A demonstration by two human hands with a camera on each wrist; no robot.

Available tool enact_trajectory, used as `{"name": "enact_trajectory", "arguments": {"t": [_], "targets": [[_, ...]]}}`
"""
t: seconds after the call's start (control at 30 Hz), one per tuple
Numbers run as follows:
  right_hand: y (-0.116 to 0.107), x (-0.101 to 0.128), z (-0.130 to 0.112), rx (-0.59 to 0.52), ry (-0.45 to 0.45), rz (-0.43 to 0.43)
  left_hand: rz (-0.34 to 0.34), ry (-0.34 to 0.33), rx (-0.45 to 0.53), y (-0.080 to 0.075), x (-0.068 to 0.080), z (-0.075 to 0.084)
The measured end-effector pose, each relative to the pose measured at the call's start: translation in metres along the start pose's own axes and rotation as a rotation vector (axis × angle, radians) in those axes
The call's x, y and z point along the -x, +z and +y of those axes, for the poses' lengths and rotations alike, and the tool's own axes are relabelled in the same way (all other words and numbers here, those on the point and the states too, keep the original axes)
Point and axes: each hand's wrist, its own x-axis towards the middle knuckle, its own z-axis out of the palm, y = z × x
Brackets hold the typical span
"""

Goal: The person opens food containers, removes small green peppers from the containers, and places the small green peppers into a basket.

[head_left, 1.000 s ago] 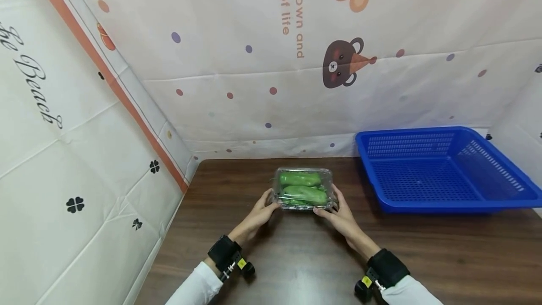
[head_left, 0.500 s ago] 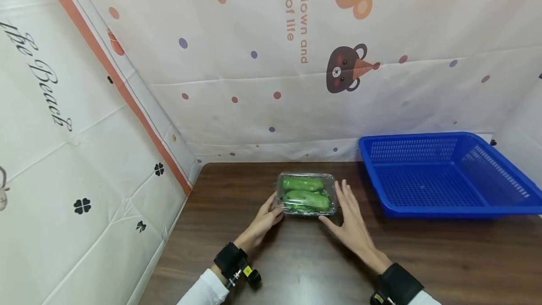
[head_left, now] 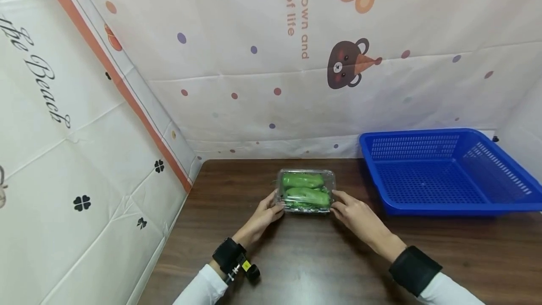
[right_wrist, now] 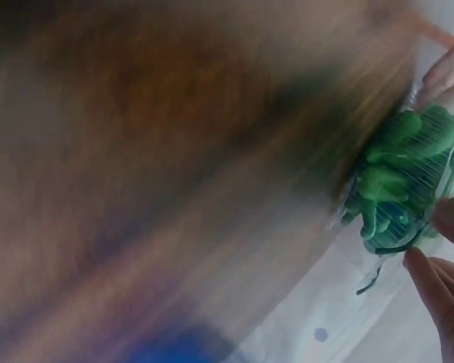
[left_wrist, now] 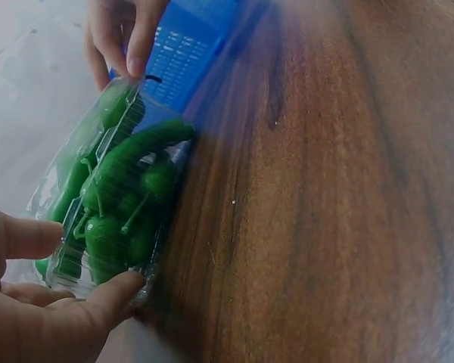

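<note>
A clear plastic clamshell box [head_left: 306, 210] of green peppers [head_left: 308, 196] stands on the brown table near its back edge, in the head view. My left hand [head_left: 260, 220] holds its left end, thumb and fingers at the front left corner. At the right front corner my right hand [head_left: 362, 222] has its thumb and fingers bent at the box's edge. The left wrist view shows several peppers [left_wrist: 132, 166] through the plastic, and right fingertips [left_wrist: 136, 64] at the far end of the lid seam. A thin dark strip [right_wrist: 369, 281] pokes out beside the right fingers.
A blue plastic basket [head_left: 449, 208] with slotted sides stands at the back right of the wooden table [head_left: 296, 267]. Printed white cloth [head_left: 211, 116] hangs behind the table and along its left side. Black bands [head_left: 415, 269] are on both wrists.
The right hand lets go of the box, spreads its fingers beside it, then comes back with bent fingers at the right front corner. The left hand stays at the left end.
</note>
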Motion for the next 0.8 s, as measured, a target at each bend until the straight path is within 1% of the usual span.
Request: {"name": "enact_trajectory", "arguments": {"t": [0.1, 0.17, 0.3, 0.4, 0.47, 0.6, 0.67, 0.73, 0.8], "targets": [[-0.001, -0.005, 0.002, 0.035, -0.064, -0.037, 0.002, 0.002, 0.011, -0.001, 0.000, 0.001], [-0.002, -0.008, 0.004, 0.055, -0.087, -0.060, 0.004, 0.009, 0.005, -0.001, 0.000, 0.000], [-0.007, -0.016, 0.007, 0.055, -0.094, -0.132, 0.008, 0.025, -0.006, 0.002, 0.003, -0.001], [-0.014, -0.023, 0.008, 0.024, -0.040, -0.214, 0.006, 0.024, -0.010, 0.005, 0.006, 0.000], [-0.019, -0.029, 0.008, -0.001, -0.011, -0.254, 0.015, 0.017, -0.024, 0.006, 0.008, 0.002], [-0.030, -0.046, 0.013, -0.076, 0.014, -0.267, 0.037, 0.006, -0.062, 0.005, 0.009, 0.003], [-0.040, -0.055, 0.018, -0.122, 0.041, -0.270, 0.036, 0.007, -0.065, 0.005, 0.008, 0.003], [-0.049, -0.065, 0.024, -0.162, 0.098, -0.283, 0.026, 0.011, -0.056, 0.004, 0.006, 0.002], [-0.057, -0.074, 0.031, -0.190, 0.174, -0.292, 0.016, 0.020, -0.040, 0.004, 0.004, 0.002]]}}
